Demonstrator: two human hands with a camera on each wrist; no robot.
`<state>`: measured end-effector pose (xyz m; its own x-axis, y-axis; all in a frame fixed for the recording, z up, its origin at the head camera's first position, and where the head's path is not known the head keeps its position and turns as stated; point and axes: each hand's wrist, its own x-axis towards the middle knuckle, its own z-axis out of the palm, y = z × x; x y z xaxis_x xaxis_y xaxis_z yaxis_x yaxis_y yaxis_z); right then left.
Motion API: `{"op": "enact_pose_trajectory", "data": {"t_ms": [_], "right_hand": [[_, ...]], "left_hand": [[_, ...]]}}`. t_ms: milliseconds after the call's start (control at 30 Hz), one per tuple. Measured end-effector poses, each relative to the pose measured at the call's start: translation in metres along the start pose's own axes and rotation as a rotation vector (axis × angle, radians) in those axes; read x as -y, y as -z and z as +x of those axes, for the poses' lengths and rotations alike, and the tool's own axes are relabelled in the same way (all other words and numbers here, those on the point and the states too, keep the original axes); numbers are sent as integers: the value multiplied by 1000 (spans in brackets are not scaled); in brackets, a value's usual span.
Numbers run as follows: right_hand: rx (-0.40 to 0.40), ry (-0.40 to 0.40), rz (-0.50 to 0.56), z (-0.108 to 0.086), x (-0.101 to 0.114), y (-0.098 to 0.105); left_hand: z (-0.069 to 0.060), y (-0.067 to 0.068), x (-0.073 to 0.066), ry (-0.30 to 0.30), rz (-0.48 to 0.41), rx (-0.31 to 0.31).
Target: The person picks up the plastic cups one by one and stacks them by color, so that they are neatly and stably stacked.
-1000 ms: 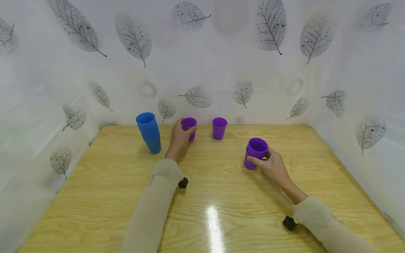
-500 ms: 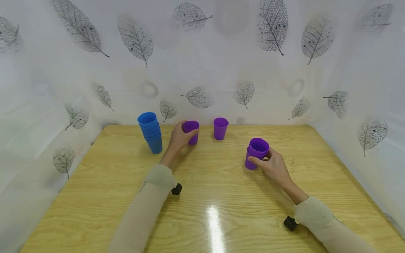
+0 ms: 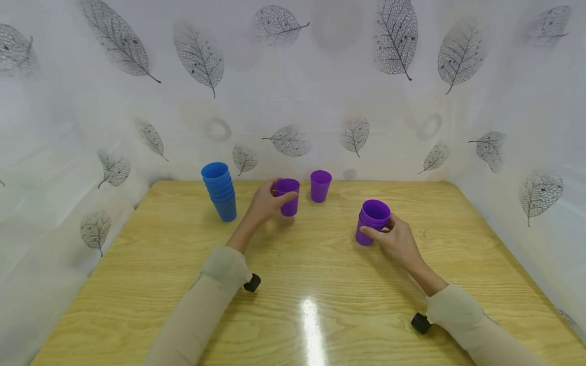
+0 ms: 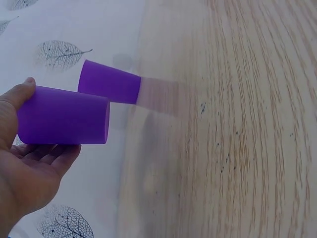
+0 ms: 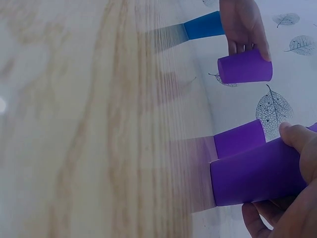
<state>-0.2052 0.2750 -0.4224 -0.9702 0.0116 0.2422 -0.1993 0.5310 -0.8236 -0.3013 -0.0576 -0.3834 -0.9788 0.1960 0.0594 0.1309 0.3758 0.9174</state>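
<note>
My left hand [image 3: 266, 202] grips a single purple cup [image 4: 64, 116] between thumb and fingers. The wrist views show that cup raised off the table, its base clear of the wood. Around a nested stack of purple cups [image 3: 366, 233] my right hand [image 3: 399, 241] curls its thumb and fingers; the stack stands upright on the table. Another purple cup [image 3: 320, 187] stands alone near the back edge, to the right of the cup in my left hand. A tall stack of nested blue cups [image 3: 224, 198] stands left of my left hand.
The wooden table [image 3: 339, 274] backs onto a pale curtain [image 3: 311, 101] printed with leaves, which also runs along both sides. Black wrist cameras hang at the left cuff [image 3: 224, 267] and the right cuff [image 3: 450, 305].
My left hand has lifted its purple cup from the back of the table and carried it right and nearer. The right hand keeps holding its stack in place.
</note>
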Motion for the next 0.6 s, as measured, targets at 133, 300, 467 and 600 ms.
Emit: {"op": "enact_pose_trajectory", "data": {"t_ms": [133, 300, 467, 600], "right_hand": [[1, 6, -7, 0, 0, 0], [3, 6, -14, 0, 1, 0], [5, 7, -18, -1, 0, 0], [3, 3, -14, -1, 0, 0]], "left_hand": [[-4, -2, -6, -15, -1, 16], [-7, -9, -13, -41, -2, 34], [-10, -17, -19, -80, -29, 53], [-11, -24, -26, -125, -58, 73]]}}
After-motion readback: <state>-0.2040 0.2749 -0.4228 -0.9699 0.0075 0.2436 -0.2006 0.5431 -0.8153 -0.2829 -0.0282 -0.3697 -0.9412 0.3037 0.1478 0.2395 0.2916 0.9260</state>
